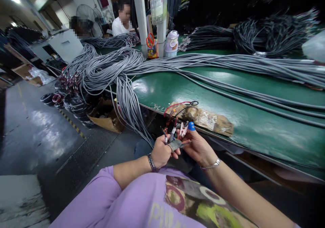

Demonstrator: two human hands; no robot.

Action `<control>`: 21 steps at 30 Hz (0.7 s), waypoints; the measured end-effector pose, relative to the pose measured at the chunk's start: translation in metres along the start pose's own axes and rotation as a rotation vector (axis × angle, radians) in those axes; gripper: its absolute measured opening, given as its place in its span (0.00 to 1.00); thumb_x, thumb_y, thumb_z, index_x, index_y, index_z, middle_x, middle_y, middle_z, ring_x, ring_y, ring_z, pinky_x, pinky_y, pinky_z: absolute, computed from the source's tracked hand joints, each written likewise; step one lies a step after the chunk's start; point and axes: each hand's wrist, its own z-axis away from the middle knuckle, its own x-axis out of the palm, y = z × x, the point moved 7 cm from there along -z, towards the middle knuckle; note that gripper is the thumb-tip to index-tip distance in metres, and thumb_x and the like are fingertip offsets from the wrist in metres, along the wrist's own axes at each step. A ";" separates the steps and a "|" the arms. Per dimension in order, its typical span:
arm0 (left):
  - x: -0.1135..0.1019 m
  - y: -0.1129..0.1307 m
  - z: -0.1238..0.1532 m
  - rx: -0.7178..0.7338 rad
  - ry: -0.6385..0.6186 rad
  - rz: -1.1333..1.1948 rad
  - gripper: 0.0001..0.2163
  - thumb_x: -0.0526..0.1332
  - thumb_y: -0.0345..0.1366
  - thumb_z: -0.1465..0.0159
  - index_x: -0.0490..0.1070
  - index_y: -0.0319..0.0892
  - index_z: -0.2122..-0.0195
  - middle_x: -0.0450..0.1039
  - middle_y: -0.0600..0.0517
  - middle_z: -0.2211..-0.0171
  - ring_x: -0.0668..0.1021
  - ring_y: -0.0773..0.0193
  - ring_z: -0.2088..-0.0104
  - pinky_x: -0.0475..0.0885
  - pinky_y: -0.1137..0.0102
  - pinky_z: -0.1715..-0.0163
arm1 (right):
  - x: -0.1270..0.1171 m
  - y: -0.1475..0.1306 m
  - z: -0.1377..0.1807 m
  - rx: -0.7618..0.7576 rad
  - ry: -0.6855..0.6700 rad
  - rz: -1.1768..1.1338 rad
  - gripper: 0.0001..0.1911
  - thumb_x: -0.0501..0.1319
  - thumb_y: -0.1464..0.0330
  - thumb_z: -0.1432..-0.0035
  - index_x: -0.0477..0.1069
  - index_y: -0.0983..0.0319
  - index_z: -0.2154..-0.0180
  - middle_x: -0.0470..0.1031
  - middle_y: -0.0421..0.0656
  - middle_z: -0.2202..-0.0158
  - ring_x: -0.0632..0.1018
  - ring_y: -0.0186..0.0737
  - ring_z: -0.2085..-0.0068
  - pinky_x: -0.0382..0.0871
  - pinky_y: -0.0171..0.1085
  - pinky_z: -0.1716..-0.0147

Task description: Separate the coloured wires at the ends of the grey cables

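My left hand [162, 152] is closed around the end of a grey cable [175, 145], whose stripped tip shows thin coloured wires. Further grey cable ends [172, 134] with white bands stick up out of the same fist. Just to the right, my right hand [199, 148] is closed, fingers pinched at a small pale pink clip [183, 129]. A blue finger cover [191, 126] sits on one of its digits. Beyond both hands, red and black leads [181, 103] run over a taped cardboard piece [207, 119] at the table edge.
Long grey cables [215, 63] lie across the green table [157, 92], and a thick bundle [129, 99] hangs over its left edge. Black cables [266, 35] lie at the back near a lilac cup [172, 44]. An open carton [105, 116] stands below. Two people sit beyond.
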 end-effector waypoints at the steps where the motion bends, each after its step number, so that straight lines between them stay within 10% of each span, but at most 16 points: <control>1: -0.002 -0.001 0.001 0.005 0.001 0.005 0.19 0.67 0.49 0.49 0.66 0.38 0.75 0.69 0.55 0.84 0.67 0.74 0.88 0.57 0.78 0.88 | -0.001 -0.001 0.001 -0.003 0.012 -0.008 0.24 0.59 0.44 0.48 0.72 0.59 0.73 0.77 0.43 0.73 0.75 0.40 0.74 0.70 0.40 0.72; 9: -0.015 -0.015 0.013 -0.027 -0.040 -0.060 0.22 0.67 0.54 0.50 0.69 0.37 0.70 0.71 0.54 0.82 0.69 0.72 0.86 0.62 0.77 0.86 | -0.001 0.006 0.024 0.195 -0.148 0.154 0.19 0.66 0.51 0.51 0.75 0.61 0.70 0.76 0.42 0.72 0.73 0.35 0.74 0.67 0.34 0.74; 21: -0.002 -0.009 0.016 -0.145 -0.283 -0.205 0.19 0.68 0.51 0.50 0.68 0.38 0.78 0.71 0.52 0.83 0.71 0.70 0.85 0.58 0.77 0.86 | 0.003 -0.008 0.037 0.004 -0.147 0.545 0.15 0.69 0.57 0.52 0.77 0.62 0.69 0.77 0.43 0.72 0.74 0.38 0.70 0.69 0.37 0.67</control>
